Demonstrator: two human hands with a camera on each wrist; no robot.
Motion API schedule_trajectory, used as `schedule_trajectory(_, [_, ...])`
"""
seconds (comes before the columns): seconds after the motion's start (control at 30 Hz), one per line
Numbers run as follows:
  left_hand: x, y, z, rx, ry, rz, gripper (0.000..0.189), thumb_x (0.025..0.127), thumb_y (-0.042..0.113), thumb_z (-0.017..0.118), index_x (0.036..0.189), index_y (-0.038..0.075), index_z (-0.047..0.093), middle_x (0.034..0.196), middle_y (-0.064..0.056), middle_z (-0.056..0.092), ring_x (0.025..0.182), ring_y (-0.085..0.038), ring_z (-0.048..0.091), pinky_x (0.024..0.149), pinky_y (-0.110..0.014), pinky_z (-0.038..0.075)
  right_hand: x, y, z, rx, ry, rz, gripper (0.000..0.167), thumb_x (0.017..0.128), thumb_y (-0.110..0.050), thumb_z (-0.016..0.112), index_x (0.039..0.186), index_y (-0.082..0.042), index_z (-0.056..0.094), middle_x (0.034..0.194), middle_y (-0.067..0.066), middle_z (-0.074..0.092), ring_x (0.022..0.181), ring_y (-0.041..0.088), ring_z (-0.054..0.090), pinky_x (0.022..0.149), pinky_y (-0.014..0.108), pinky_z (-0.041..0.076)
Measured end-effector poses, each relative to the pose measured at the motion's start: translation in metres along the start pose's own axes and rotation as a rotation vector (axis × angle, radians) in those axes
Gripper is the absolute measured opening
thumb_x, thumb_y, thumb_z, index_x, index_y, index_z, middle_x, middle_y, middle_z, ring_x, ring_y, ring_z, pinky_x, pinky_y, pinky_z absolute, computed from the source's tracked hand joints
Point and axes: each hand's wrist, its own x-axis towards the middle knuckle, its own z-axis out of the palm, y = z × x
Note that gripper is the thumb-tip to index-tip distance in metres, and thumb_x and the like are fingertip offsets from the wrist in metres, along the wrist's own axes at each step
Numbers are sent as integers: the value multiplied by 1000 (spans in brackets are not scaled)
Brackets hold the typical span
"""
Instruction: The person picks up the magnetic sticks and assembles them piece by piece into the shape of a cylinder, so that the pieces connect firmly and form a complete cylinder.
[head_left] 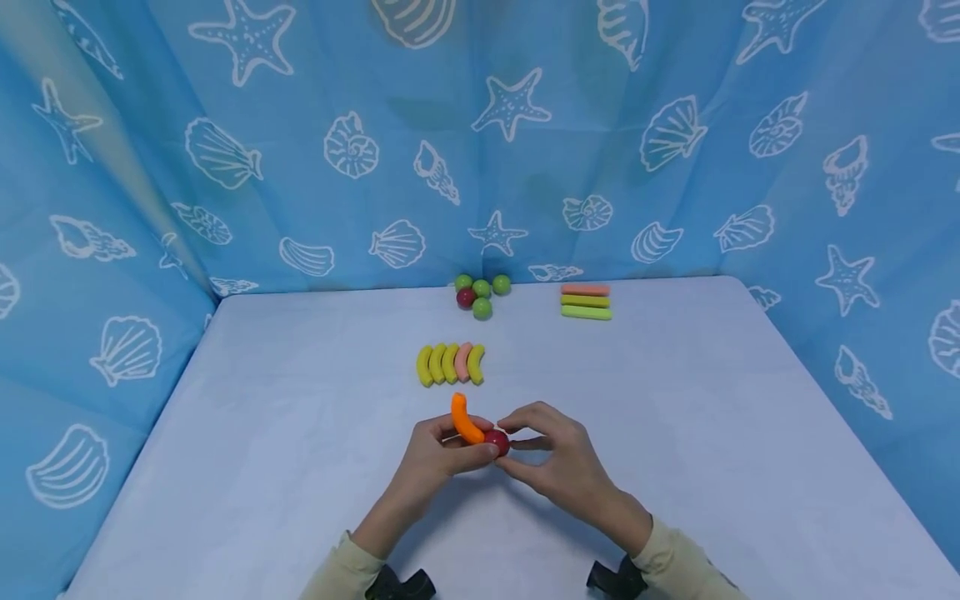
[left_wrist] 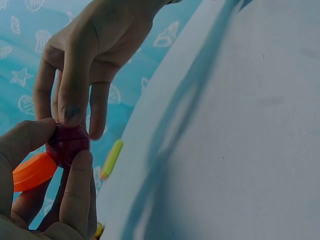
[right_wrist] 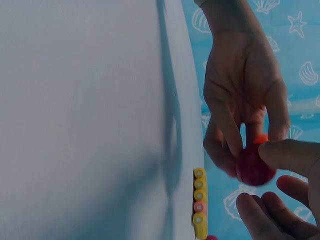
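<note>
Inside the left hand (head_left: 435,460), a red ball (head_left: 497,440) pinched along with an orange curved piece (head_left: 462,421), right hand (head_left: 564,458) kinda loosely spread beside it, curved row (head_left: 450,364) beyond both

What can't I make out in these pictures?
Curved orange piece: right wrist view, mostly hidden by the round, glossy dark red ball and left hand.
Right hand: head view, whether it grips the ball is too small to judge.
Left beige fabric sleeve: head view, cut off by the bottom edge.
</note>
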Motion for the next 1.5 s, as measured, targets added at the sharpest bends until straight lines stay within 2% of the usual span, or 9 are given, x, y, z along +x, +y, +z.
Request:
schedule_trajectory(0.2, [-3,-2,-7,37,45,-10,41,85,18,80,120,-1,66,112,-14,69,97,-27,69,85,-37,57,1,7,-7,-41,-10,30,50,75,-2,87,117,-18,67,110,7,67,100,28,66,75,32,59])
schedule_trajectory(0.4, [-5,-2,-11,49,60,-19,42,85,19,80,119,-1,66,113,-13,69,97,-27,68,84,-36,57,8,15,-10,-66,13,48,42,78,-1,84,115,-14,69,108,9,67,98,27,66,74,28,58])
schedule_trajectory(0.67, [-7,2,-13,26,71,-34,43,85,15,80,120,-4,65,112,-14,69,96,-26,67,84,-36,57,30,19,-9,-150,21,104,30,85,-8,81,112,-6,70,107,10,68,96,20,67,75,27,58])
schedule_trajectory(0.83, [-8,2,-11,18,69,-54,45,86,16,80,123,-3,64,115,-13,68,99,-26,67,86,-35,57,47,21,-8,-216,10,122,27,85,-13,81,111,-10,71,106,8,69,94,19,67,73,26,58])
schedule_trajectory(1.17, [-9,-2,-10,5,71,-75,44,86,14,80,123,-4,64,115,-12,68,100,-25,67,84,-35,57,72,32,0,-262,13,155,28,86,-15,80,110,-5,70,106,10,69,92,20,66,77,33,59])
schedule_trajectory(1.33, [-10,-4,-8,2,64,-75,42,86,14,79,122,-3,65,114,-12,68,99,-25,68,84,-36,57,80,39,4,-272,18,200,29,87,-16,79,111,-4,70,107,12,69,93,22,66,81,39,58])
schedule_trajectory(1.5, [-8,-3,-7,17,54,-85,42,86,14,80,122,-2,65,115,-11,68,99,-24,67,84,-36,57,90,46,8,-290,41,254,29,87,-18,79,111,-4,70,106,11,69,92,22,66,81,37,58])
